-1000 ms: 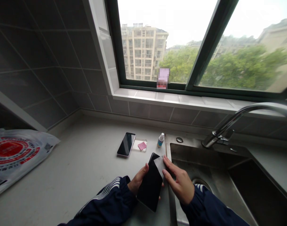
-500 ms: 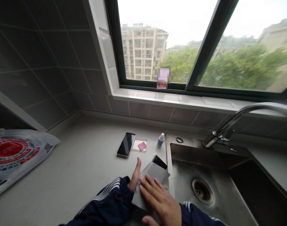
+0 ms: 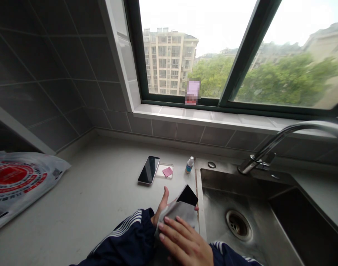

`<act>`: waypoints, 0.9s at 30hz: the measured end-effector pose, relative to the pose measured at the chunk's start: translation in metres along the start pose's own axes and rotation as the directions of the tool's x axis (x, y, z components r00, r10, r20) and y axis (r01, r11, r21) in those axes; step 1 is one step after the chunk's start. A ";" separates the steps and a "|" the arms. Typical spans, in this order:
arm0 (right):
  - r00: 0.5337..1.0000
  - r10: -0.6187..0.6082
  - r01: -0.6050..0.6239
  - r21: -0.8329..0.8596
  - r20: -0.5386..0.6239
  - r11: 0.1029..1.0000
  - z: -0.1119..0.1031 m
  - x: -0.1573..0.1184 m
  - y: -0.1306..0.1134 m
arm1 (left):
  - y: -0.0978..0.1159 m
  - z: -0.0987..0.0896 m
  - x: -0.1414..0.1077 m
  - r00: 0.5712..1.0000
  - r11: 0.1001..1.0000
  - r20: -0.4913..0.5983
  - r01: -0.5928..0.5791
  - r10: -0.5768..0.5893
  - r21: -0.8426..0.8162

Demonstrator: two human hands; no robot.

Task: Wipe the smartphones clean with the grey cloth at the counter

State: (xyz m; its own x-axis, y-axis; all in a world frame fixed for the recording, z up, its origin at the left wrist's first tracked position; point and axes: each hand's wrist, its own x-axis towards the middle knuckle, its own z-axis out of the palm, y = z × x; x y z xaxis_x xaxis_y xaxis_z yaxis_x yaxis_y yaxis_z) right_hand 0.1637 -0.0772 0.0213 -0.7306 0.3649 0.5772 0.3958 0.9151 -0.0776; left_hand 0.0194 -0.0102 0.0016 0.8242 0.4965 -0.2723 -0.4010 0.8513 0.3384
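Observation:
A dark, flat, phone-like device point(image 3: 188, 195) lies in my left hand point(image 3: 162, 203), whose thumb points up at its left side and whose fingertip shows at its right edge. A grey cloth point(image 3: 176, 213) covers the lower part of the device. On top of the cloth my right hand point(image 3: 185, 238) presses with its fingers stretched flat. Beyond my hands, a phone point(image 3: 149, 170) lies on the counter beside a clear case point(image 3: 169, 177) with a pink piece point(image 3: 167, 171) on it. A small white-capped bottle point(image 3: 189, 165) stands by the sink edge.
A steel sink point(image 3: 213, 207) with a chrome faucet point(image 3: 271, 142) is on the right. On the left lies a plastic bag point(image 3: 16, 177) with red print. Behind the counter point(image 3: 102, 184) are a tiled wall and a window sill point(image 3: 185, 114).
My right hand has slid slightly down and left with the cloth, and more of the device's dark upper end shows. A fingertip of my left hand now shows at its right edge.

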 end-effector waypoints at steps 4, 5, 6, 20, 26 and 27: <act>0.996 0.066 -0.062 -0.067 0.058 0.996 0.002 0.000 -0.002 | -0.003 -0.004 -0.003 0.999 0.998 -0.027 0.029 -0.030 -0.059; 0.995 0.072 -0.067 -0.080 0.062 0.995 0.002 0.001 -0.002 | -0.003 -0.004 -0.004 0.999 0.997 -0.033 0.029 -0.031 -0.070; 0.995 0.076 -0.070 -0.089 0.066 0.994 0.003 0.001 -0.002 | -0.003 -0.004 -0.004 0.999 0.996 -0.039 0.028 -0.031 -0.079; 0.992 0.083 -0.067 -0.161 0.092 0.985 0.005 0.002 0.000 | -0.001 0.014 -0.014 0.989 0.989 -0.150 -0.030 0.008 -0.145; 0.989 0.023 -0.002 -0.137 0.149 0.991 0.002 0.000 0.000 | 0.001 0.018 -0.024 0.983 0.981 -0.182 -0.025 -0.011 -0.193; 0.985 0.046 -0.022 -0.142 0.168 0.990 0.001 0.000 0.000 | 0.002 0.018 -0.023 0.983 0.978 -0.183 -0.019 -0.020 -0.207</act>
State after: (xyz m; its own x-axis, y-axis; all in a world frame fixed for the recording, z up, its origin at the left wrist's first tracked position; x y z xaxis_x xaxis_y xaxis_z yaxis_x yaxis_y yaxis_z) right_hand 0.1627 -0.0771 0.0209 -0.7948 0.4302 0.4281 0.4868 0.8731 0.0264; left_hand 0.0063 -0.0232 0.0247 0.7447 0.5024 -0.4393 -0.4906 0.8584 0.1501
